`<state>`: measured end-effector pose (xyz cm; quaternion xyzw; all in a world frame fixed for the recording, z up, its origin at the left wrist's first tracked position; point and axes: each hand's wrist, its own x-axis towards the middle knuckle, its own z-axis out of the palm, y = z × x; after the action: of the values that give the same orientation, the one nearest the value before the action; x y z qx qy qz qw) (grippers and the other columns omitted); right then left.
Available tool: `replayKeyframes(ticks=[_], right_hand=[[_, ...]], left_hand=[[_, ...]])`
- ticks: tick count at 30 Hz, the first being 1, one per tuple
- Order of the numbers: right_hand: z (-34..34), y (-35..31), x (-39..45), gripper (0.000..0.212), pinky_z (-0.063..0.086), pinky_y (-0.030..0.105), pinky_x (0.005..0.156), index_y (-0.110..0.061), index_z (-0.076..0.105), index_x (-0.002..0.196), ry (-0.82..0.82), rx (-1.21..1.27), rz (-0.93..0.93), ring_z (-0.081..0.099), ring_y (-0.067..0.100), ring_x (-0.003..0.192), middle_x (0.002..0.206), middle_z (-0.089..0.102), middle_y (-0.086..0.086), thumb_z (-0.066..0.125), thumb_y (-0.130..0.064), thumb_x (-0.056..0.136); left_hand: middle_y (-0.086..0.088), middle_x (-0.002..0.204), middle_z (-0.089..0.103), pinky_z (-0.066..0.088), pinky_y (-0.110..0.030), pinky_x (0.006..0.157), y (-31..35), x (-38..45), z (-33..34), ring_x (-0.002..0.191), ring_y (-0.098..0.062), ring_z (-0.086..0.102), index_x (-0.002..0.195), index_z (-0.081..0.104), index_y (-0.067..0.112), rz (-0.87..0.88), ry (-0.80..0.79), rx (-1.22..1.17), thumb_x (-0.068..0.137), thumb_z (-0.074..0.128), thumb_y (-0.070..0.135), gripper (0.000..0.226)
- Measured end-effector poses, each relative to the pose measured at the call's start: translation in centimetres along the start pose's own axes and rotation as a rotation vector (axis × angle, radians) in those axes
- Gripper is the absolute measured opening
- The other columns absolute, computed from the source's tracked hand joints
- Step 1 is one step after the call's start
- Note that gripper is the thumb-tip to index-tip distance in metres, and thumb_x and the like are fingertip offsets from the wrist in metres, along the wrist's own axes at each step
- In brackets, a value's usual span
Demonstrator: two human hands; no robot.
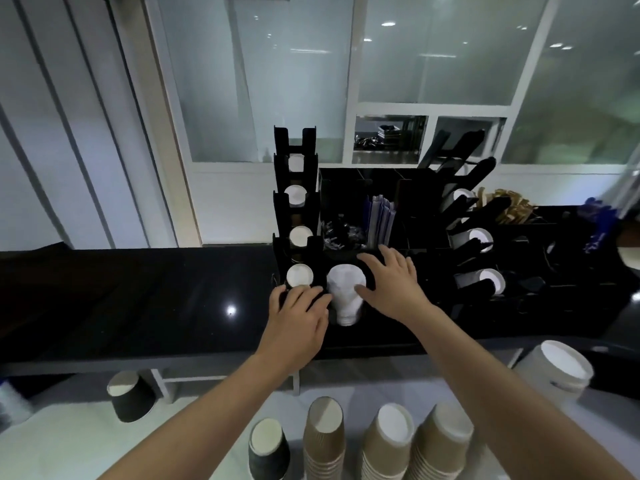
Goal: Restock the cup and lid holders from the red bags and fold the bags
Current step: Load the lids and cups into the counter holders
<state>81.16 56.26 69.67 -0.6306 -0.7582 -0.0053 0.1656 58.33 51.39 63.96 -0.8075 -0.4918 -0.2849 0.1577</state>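
Black surface (pixel 138 299) under frosted windows: both hands flanked a white cup stack (pixel 345 292) lying rim-toward-camera, left hand (pixel 298 317) and right hand (pixel 388 282) fingers spread, touching it loosely.

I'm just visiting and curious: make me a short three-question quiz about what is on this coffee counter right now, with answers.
1. True or false: the left hand is lifting a brown cup off the counter.
2. Which colour are the lids stacked in the slot between the two hands? A) white B) red C) green
3. Fill in: the upturned stacks nearest the camera are paper ____.

Key
1. False. It rests on the front of the black holder, below a white lid.
2. A. The stack of white lids sits in the slot, with the right hand spread beside it, fingers fairly straight.
3. Cups. Brown cup stacks stand upside down in front.
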Motion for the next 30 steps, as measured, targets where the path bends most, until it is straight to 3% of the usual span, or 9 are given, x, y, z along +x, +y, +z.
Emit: replayKeyframes(ticks=[3, 7, 11, 14, 17, 20, 23, 26, 30], right_hand=[[-3.8, 1.5, -3.6, 0.061, 0.005, 0.052, 0.125, -0.037, 0.037, 0.15, 0.118, 0.008, 0.024, 0.007, 0.032, 0.155, 0.166, 0.019, 0.01, 0.058, -0.054, 0.095], [-8.6, 4.3, -8.9, 0.058, 0.009, 0.05, 0.125, -0.039, 0.04, 0.147, 0.153, -0.038, 0.13, 0.011, 0.03, 0.154, 0.164, 0.024, 0.007, 0.059, -0.055, 0.094], [-11.8, 7.9, -14.7, 0.067, 0.019, 0.049, 0.124, -0.037, 0.038, 0.15, 0.197, -0.004, 0.281, 0.019, 0.028, 0.152, 0.162, 0.029, 0.004, 0.065, -0.054, 0.091], [-12.7, 10.7, -18.8, 0.084, 0.034, 0.038, 0.115, -0.045, 0.027, 0.152, 0.236, 0.17, 0.38, 0.032, 0.014, 0.144, 0.159, 0.031, -0.007, 0.072, -0.059, 0.083], [-11.4, 13.3, -22.3, 0.107, 0.034, 0.026, 0.106, -0.052, 0.014, 0.151, 0.194, 0.407, 0.462, 0.035, 0.002, 0.136, 0.152, 0.032, -0.02, 0.079, -0.069, 0.068], [-8.2, 15.9, -24.9, 0.12, 0.039, 0.016, 0.098, -0.057, 0.009, 0.148, 0.065, 0.594, 0.497, 0.045, -0.001, 0.129, 0.141, 0.036, -0.033, 0.082, -0.076, 0.055], [-4.3, 17.9, -25.9, 0.109, 0.043, 0.026, 0.104, -0.063, 0.011, 0.141, -0.077, 0.66, 0.475, 0.047, 0.004, 0.13, 0.138, 0.041, -0.034, 0.087, -0.062, 0.063], [-1.0, 19.5, -25.8, 0.107, 0.051, 0.042, 0.106, -0.047, 0.019, 0.145, -0.101, 0.783, 0.454, 0.052, 0.011, 0.129, 0.138, 0.05, -0.017, 0.09, -0.044, 0.065], [0.5, 22.0, -24.8, 0.101, 0.056, 0.047, 0.098, -0.038, 0.031, 0.143, -0.043, 0.886, 0.421, 0.059, 0.013, 0.122, 0.131, 0.059, -0.008, 0.093, -0.041, 0.063]], left_hand=[[0.005, 0.131, 0.062, 0.03, -0.046, 0.113, 3.4, 1.1, -0.3, 0.127, -0.019, 0.052, 0.126, 0.066, 0.023, 0.113, -0.014, -0.102, 0.1, 0.039, 0.033, 0.038], [0.003, 0.134, 0.062, 0.028, -0.051, 0.118, 8.7, 2.6, -0.2, 0.129, -0.02, 0.052, 0.133, 0.065, 0.024, 0.226, -0.061, -0.251, 0.102, 0.039, 0.035, 0.042], [0.002, 0.135, 0.062, 0.029, -0.05, 0.117, 13.8, 3.1, 0.7, 0.129, -0.02, 0.052, 0.136, 0.063, 0.022, 0.317, -0.104, -0.396, 0.103, 0.043, 0.032, 0.04], [-0.003, 0.133, 0.064, 0.04, -0.042, 0.11, 17.4, 2.8, 1.6, 0.125, -0.023, 0.056, 0.136, 0.063, 0.015, 0.34, -0.157, -0.576, 0.103, 0.045, 0.026, 0.039], [-0.004, 0.143, 0.055, 0.036, -0.031, 0.113, 20.8, 2.2, 2.5, 0.131, -0.022, 0.049, 0.144, 0.053, 0.013, 0.235, -0.373, -0.765, 0.105, 0.043, 0.024, 0.042], [-0.005, 0.157, 0.041, 0.028, -0.028, 0.116, 23.0, 1.5, 3.7, 0.143, -0.022, 0.038, 0.154, 0.037, 0.016, 0.136, -0.661, -0.762, 0.103, 0.046, 0.028, 0.054], [-0.009, 0.15, 0.049, 0.039, -0.036, 0.112, 24.2, 1.3, 4.7, 0.138, -0.027, 0.045, 0.148, 0.043, 0.014, 0.137, -0.806, -0.654, 0.099, 0.046, 0.026, 0.051], [-0.01, 0.142, 0.056, 0.048, -0.037, 0.101, 25.5, 1.8, 5.5, 0.129, -0.029, 0.054, 0.149, 0.041, 0.021, 0.12, -0.861, -0.633, 0.096, 0.046, 0.024, 0.054], [-0.003, 0.147, 0.054, 0.042, -0.028, 0.104, 27.3, 2.7, 6.1, 0.133, -0.022, 0.052, 0.154, 0.036, 0.027, 0.044, -0.847, -0.735, 0.094, 0.05, 0.019, 0.061]])
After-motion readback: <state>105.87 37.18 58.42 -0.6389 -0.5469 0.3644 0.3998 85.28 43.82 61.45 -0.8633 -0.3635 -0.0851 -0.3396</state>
